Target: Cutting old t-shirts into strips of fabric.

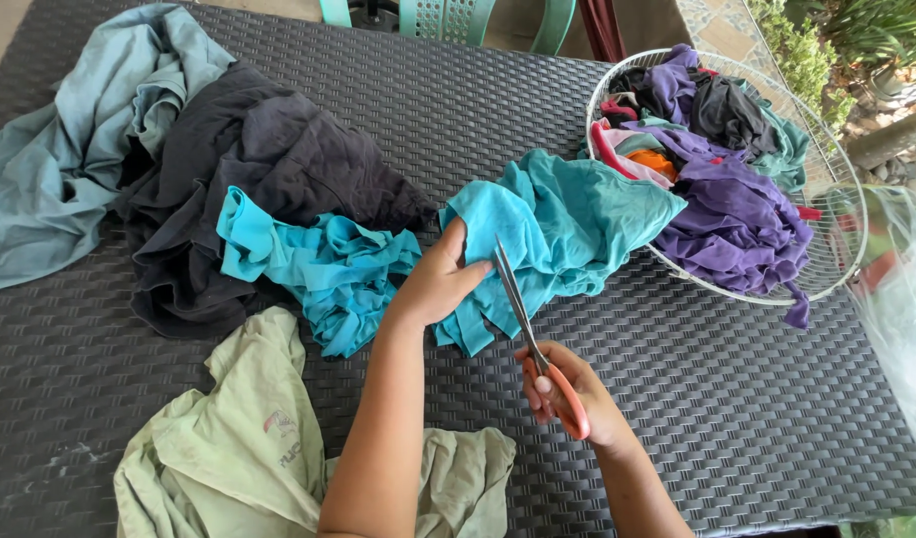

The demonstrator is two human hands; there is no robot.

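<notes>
View from the head camera, looking down on a dark woven table (697, 399). The left hand (440, 279) lies with fingers spread on a piece of teal cloth (568, 224), pinning its near edge and gathering a fold under the thumb. The right hand (568, 394) is curled closed through the orange handles of a pair of scissors (523, 314); the blades point away from the person, slightly parted, with their tips at the cloth edge just beside the left thumb.

The teal cloth lies near the middle of the table, its far end draped against the rim of a white wire basket (827, 159) that holds purple, dark and pink scraps. A second bunch of teal cloth strips (318, 264) lies to the left of the wrist, touching a dark grey garment (269, 159). Beyond that lies a pale blue garment (49, 169); a pale green garment (249, 438) lies at the near edge under the left forearm.

Handling, as judged: the cloth appears light, limp and stretchy, so it would sag and bunch rather than hold a line. It is best held flat and taut close beside the blades, with fingers kept clear of the cutting path. The scissors are rigid and sharp, taken by the handle loops.
</notes>
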